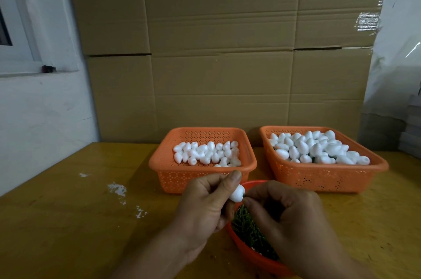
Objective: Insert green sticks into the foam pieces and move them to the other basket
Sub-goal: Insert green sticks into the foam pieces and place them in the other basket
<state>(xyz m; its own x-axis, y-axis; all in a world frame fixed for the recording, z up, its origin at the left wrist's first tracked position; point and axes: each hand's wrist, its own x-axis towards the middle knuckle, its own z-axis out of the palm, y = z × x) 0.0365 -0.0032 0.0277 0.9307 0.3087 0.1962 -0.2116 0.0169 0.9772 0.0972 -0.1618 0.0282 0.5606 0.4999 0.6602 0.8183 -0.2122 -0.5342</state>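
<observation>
The left hand (206, 203) pinches a white egg-shaped foam piece (237, 194) above the red bowl of green sticks (248, 230); the right hand (287, 215) pinches a stick at its 4 o'clock end. Two orange perforated plastic baskets (200, 178) sit at 12 o'clock.

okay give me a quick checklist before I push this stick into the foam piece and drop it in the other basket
1. Foam piece held firmly by the left hand: ok, pinched between thumb and fingers.
2. Right hand pinching a green stick at the foam piece: ok, though only a sliver of green shows at the fingertips.
3. Stick fully seated: cannot tell, the fingers hide it.
4. Supply of sticks in the red bowl under the hands: ok.
5. Right basket has room: ok, though heaped high.
6. Left basket has foam pieces left: ok.
</observation>
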